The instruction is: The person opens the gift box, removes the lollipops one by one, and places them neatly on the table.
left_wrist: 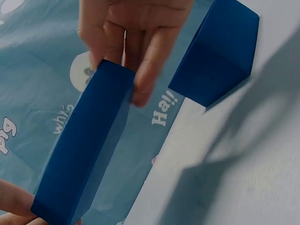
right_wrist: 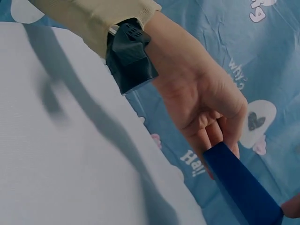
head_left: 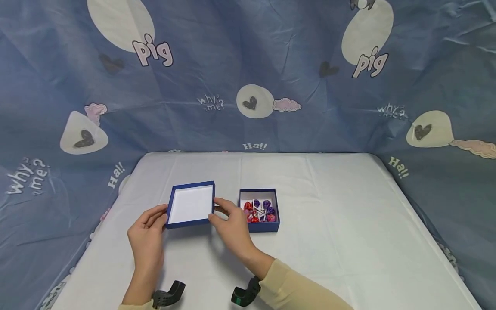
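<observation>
Head view: hands (head_left: 147, 234) hold blue lid (head_left: 190, 205) beside lollipop-filled box (head_left: 258, 210).

We count two hands, the left hand (head_left: 146, 234) and the right hand (head_left: 232, 228). We also count one blue lid (head_left: 191, 205) and one blue box (head_left: 259, 210) of several lollipops (head_left: 260, 211).

Matt blue card lid (head_left: 191, 204) with white paper lining — smooth white tablecloth (head_left: 348, 224).
</observation>
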`<action>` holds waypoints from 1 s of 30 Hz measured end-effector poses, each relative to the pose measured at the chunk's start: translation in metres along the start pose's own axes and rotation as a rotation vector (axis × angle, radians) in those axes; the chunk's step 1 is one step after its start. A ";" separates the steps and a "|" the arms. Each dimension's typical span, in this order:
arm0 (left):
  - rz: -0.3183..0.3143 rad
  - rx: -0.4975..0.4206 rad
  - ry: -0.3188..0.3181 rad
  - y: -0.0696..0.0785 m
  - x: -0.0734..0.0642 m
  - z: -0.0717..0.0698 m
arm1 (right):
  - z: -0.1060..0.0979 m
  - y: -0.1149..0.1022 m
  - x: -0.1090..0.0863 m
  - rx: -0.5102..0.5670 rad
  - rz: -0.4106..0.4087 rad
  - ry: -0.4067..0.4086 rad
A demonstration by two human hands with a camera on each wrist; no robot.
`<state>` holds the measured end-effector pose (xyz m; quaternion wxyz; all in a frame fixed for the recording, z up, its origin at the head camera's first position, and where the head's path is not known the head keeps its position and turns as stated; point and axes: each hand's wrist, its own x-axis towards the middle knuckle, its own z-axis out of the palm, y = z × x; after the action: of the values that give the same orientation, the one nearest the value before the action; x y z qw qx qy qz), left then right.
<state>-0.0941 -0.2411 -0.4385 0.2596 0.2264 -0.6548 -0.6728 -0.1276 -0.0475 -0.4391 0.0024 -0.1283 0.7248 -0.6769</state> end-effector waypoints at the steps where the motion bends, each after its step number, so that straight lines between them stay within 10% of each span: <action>1: -0.007 -0.003 0.006 -0.001 0.001 -0.001 | 0.001 0.000 -0.001 -0.025 -0.005 -0.010; 30: -0.068 0.303 -0.012 -0.035 0.030 -0.026 | 0.034 0.041 -0.003 -0.117 0.147 -0.112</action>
<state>-0.1020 -0.2800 -0.4739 0.1956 0.2810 -0.7424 -0.5758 -0.1267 -0.0779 -0.4828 0.0853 -0.1122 0.7693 -0.6231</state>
